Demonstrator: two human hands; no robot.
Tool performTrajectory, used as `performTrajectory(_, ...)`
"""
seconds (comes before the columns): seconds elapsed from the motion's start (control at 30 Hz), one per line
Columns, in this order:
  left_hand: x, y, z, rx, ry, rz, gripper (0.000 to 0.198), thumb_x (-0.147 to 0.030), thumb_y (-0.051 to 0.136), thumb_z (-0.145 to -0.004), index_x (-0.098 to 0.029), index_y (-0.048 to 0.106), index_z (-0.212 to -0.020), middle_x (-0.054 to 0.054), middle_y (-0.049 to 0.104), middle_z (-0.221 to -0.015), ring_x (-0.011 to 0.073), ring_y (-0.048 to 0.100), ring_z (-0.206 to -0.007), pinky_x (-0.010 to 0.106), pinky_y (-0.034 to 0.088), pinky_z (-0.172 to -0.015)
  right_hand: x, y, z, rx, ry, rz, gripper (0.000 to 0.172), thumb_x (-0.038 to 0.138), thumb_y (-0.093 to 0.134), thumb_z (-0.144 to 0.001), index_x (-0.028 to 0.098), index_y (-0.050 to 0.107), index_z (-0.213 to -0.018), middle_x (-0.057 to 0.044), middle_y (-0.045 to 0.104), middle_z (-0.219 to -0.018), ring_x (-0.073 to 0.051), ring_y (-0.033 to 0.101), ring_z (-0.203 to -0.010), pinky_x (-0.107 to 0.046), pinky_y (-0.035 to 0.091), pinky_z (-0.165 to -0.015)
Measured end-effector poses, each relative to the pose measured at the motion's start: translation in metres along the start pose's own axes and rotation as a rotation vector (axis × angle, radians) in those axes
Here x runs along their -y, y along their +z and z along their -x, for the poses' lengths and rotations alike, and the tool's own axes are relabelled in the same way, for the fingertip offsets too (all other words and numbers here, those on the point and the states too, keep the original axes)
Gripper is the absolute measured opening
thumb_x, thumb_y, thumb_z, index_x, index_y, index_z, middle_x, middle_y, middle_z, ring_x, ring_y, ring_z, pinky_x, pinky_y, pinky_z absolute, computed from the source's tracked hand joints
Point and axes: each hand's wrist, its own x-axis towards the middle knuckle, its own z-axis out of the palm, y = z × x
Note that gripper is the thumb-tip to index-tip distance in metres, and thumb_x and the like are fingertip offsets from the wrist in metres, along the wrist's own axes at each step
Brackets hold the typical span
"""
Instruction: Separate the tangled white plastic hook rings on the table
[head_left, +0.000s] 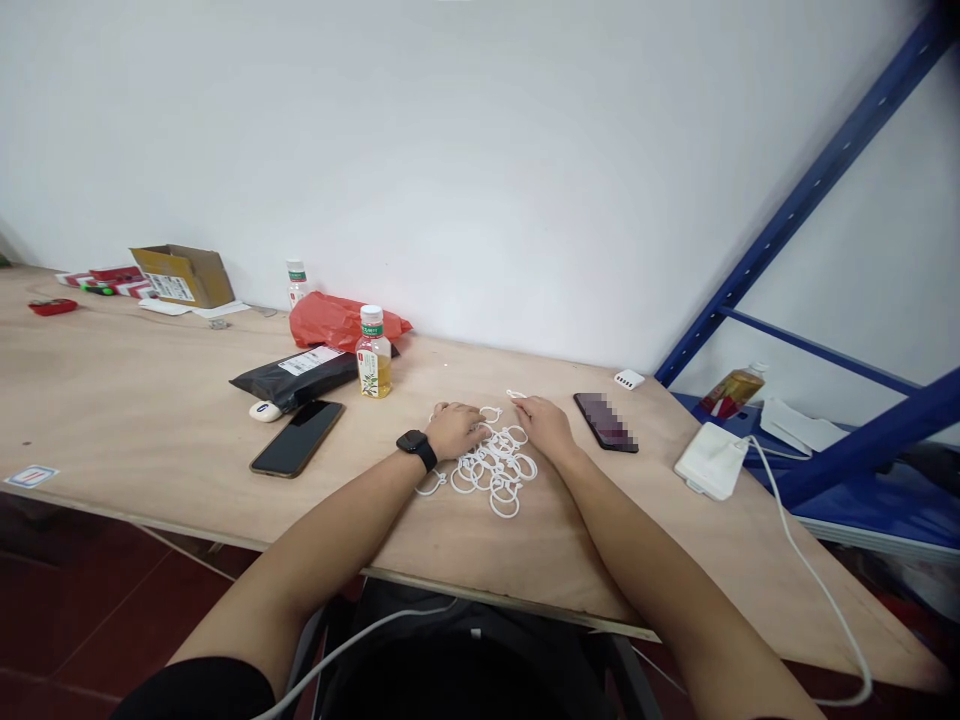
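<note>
Your left hand (457, 430) lies curled on the upper left of a loose heap of white plastic rings (496, 468), fingers down among them; whether it pinches one, this view can't settle. Your right hand (546, 425) rests at the heap's upper right, fingers close together, with a single ring (514, 394) at the fingertips; you can't tell whether they're pinching it. The heap lies between and just below your hands on a plywood table (150, 400). A black smartphone (298, 438) lies left of your left hand, a second smartphone (606, 422) right of your right hand.
</note>
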Motion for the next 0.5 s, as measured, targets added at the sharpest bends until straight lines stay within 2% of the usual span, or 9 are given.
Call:
performTrajectory(0.13, -0.004, -0.003, 0.001, 0.051, 0.015, 0.012, 0.031, -0.048, 0.052, -0.088, -0.025, 0.072, -0.087, 0.003, 0.073, -0.099, 0.0224, 0.061, -0.1, 0.041, 0.03, -0.095, 0.007, 0.008, -0.004, 0.148, 0.004, -0.063, 0.033, 0.019, 0.053, -0.088, 0.024, 0.065, -0.119, -0.009, 0.065, -0.116, -0.022, 0.06, -0.106, -0.033, 0.047, -0.089)
performTrajectory(0.27, -0.006, -0.006, 0.0, 0.023, -0.002, 0.031, 0.038, -0.05, 0.05, -0.088, -0.021, 0.072, -0.076, 0.005, 0.073, -0.091, 0.0217, 0.062, -0.094, 0.041, 0.03, -0.094, 0.011, 0.009, -0.007, 0.226, 0.019, -0.132, 0.024, 0.021, 0.06, -0.084, 0.023, 0.07, -0.106, -0.007, 0.069, -0.106, -0.021, 0.063, -0.099, -0.031, 0.047, -0.086)
performTrajectory(0.4, -0.005, -0.005, 0.0, -0.017, -0.028, 0.02, 0.029, -0.043, 0.054, -0.086, -0.024, 0.073, -0.096, 0.006, 0.07, -0.106, 0.0235, 0.059, -0.102, 0.04, 0.032, -0.095, 0.019, 0.005, -0.004, 0.222, 0.045, -0.144, 0.009, 0.021, 0.064, -0.079, 0.023, 0.07, -0.086, -0.003, 0.072, -0.091, -0.019, 0.064, -0.086, -0.029, 0.046, -0.078)
performTrajectory(0.5, -0.005, -0.002, -0.001, -0.041, -0.026, 0.006, 0.033, -0.036, 0.059, -0.082, -0.026, 0.068, -0.113, 0.007, 0.067, -0.116, 0.0253, 0.056, -0.109, 0.041, 0.031, -0.096, 0.03, 0.001, -0.001, 0.163, 0.054, -0.192, 0.009, 0.021, 0.062, -0.08, 0.023, 0.069, -0.085, -0.002, 0.072, -0.086, -0.018, 0.064, -0.079, -0.028, 0.046, -0.074)
